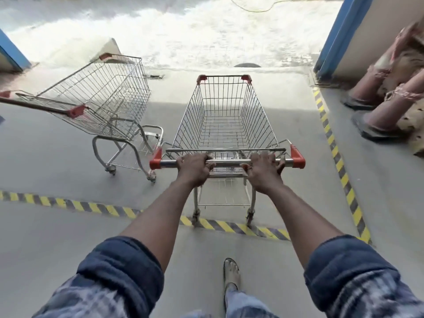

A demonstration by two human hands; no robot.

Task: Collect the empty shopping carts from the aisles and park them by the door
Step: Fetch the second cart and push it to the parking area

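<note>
Cart in hand: an empty wire shopping cart (226,125) stands straight ahead of the person, nose toward the bright doorway, rear wheels at the yellow-and-black floor tape (91,206).
Parked cart: a second cart (103,95), also empty, stands just to the left at an angle, near the first but not touching it. I'd guess this is the row the first one is meant to join.
Left hand (195,167): fingers curled over the handle bar (229,162), left of centre, knuckles up.
Right hand (263,171): fingers wrapped on the same bar, right of centre, a little more spread.
Arms: both reach out nearly straight, sleeves rolled to the elbow. It looks like a pushing stance, with the hands set apart so the cart steers true.
Right side: traffic cones (378,115) sit by the blue door frame (332,40), well clear of the cart.
Step, as I judge it: the last push into place by the door.
</note>
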